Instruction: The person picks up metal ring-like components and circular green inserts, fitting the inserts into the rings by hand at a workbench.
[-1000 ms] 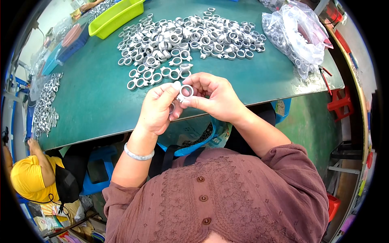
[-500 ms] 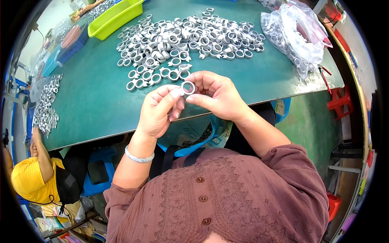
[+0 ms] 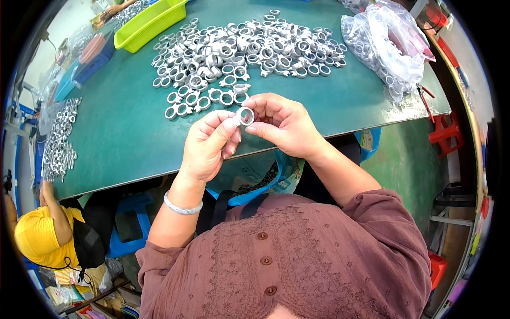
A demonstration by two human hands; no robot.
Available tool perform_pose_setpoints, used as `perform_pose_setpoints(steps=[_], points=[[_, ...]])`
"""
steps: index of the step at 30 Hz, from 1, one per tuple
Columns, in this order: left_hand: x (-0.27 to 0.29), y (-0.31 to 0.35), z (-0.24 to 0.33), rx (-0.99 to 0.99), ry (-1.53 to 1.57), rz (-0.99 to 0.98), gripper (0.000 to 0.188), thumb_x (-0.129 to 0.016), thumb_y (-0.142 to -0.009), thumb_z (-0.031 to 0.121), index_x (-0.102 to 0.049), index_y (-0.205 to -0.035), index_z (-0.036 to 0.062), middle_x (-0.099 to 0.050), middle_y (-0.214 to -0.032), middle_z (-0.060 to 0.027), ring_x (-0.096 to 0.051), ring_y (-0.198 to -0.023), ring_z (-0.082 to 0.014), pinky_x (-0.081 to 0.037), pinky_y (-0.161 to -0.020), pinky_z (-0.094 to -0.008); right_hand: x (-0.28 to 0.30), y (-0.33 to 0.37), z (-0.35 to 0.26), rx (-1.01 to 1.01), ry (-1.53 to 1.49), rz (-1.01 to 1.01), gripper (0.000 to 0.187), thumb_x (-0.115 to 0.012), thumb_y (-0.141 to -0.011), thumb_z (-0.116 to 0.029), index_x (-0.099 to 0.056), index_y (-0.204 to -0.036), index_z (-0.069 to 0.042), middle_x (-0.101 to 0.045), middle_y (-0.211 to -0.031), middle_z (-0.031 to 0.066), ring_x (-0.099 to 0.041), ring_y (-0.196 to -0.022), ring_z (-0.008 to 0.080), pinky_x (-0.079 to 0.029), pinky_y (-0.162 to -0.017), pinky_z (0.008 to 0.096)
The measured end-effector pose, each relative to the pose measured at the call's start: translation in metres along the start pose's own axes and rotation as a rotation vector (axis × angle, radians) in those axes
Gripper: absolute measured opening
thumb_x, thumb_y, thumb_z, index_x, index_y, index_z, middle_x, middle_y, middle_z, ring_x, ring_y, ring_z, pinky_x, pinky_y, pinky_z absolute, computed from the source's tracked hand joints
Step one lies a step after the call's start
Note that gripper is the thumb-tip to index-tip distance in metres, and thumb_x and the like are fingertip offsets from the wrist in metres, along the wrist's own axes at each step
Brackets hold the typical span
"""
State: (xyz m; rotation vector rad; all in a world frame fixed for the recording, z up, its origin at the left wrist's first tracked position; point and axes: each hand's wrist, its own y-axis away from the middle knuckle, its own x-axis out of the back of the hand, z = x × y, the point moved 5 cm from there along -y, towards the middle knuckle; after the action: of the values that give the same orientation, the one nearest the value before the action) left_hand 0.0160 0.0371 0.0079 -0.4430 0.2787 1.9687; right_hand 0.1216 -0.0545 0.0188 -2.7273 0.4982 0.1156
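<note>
Between my two hands, just above the table's near edge, a grey metal ring (image 3: pixel 251 118) with a small lug is held upright. My left hand (image 3: pixel 210 139) pinches its left side between thumb and fingers. On the opposite side, my right hand (image 3: pixel 284 123) grips the rim with thumb and curled fingertips. Just beyond my hands lie several loose rings (image 3: pixel 203 103) of the same kind. Behind them spreads a large heap of these rings (image 3: pixel 249 47).
The green table (image 3: pixel 122 117) carries a yellow-green basket (image 3: pixel 151 25), a clear plastic bag of rings (image 3: pixel 380 50) and red-handled pliers (image 3: pixel 425 102). Below its edge hangs a blue-rimmed bag (image 3: pixel 244 199) with dark pieces. At left, a person in yellow (image 3: pixel 45 234) sits near small metal parts (image 3: pixel 61 139).
The ring has turned slightly between my fingers, showing its opening at more of an angle. My hands stay in almost the same place. The person at left has shifted an arm.
</note>
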Motion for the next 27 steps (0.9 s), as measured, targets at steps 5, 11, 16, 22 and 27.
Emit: perform_pose_setpoints(steps=[5, 11, 16, 22, 27], points=[[0.001, 0.0, -0.002, -0.005, -0.001, 0.001, 0.014, -0.056, -0.085, 0.015, -0.057, -0.093, 0.0035, -0.056, -0.067, -0.0006, -0.045, -0.05, -0.0036, -0.033, -0.042, -0.0144, 0.002, 0.001, -0.001, 0.021, 0.058, 0.012, 0.028, -0.06, -0.077, 0.003, -0.054, -0.104, 0.001, -0.06, -0.085, 0.003, -0.056, -0.077, 0.007, -0.046, -0.071, 0.0218], [0.002, 0.001, -0.003, -0.027, -0.042, 0.01, 0.016, -0.057, -0.085, 0.014, -0.057, -0.095, 0.0023, -0.056, -0.067, -0.0011, -0.045, -0.05, -0.0041, -0.033, -0.043, -0.0152, 0.004, 0.002, -0.004, 0.078, 0.118, 0.037, 0.027, -0.061, -0.075, 0.004, -0.055, -0.102, 0.001, -0.06, -0.084, 0.0032, -0.057, -0.077, 0.0075, -0.047, -0.07, 0.0225], [-0.001, 0.001, -0.003, -0.043, -0.088, -0.015, 0.018, -0.057, -0.085, 0.014, -0.057, -0.097, 0.0018, -0.055, -0.067, -0.0007, -0.044, -0.05, -0.0044, -0.033, -0.043, -0.0162, 0.008, 0.004, -0.008, 0.137, 0.177, 0.052, 0.027, -0.062, -0.073, 0.005, -0.057, -0.099, -0.001, -0.061, -0.084, 0.0034, -0.057, -0.075, 0.0082, -0.047, -0.068, 0.0226], [-0.006, 0.004, 0.0, -0.066, -0.184, -0.012, 0.015, -0.054, -0.086, 0.016, -0.056, -0.095, 0.0034, -0.053, -0.067, -0.0018, -0.043, -0.051, -0.0049, -0.032, -0.044, -0.0157, 0.01, 0.007, -0.022, 0.188, 0.311, 0.034, 0.027, -0.064, -0.072, 0.003, -0.057, -0.097, 0.0, -0.06, -0.083, 0.0043, -0.057, -0.073, 0.009, -0.047, -0.067, 0.023], [-0.014, 0.006, -0.001, -0.031, -0.155, -0.01, 0.016, -0.052, -0.088, 0.018, -0.056, -0.092, 0.0036, -0.052, -0.066, -0.0019, -0.043, -0.05, -0.0052, -0.032, -0.043, -0.0161, 0.011, 0.01, -0.02, 0.093, 0.218, 0.018, 0.026, -0.064, -0.073, 0.001, -0.057, -0.098, 0.001, -0.06, -0.082, 0.0041, -0.056, -0.072, 0.0089, -0.047, -0.067, 0.0234]])
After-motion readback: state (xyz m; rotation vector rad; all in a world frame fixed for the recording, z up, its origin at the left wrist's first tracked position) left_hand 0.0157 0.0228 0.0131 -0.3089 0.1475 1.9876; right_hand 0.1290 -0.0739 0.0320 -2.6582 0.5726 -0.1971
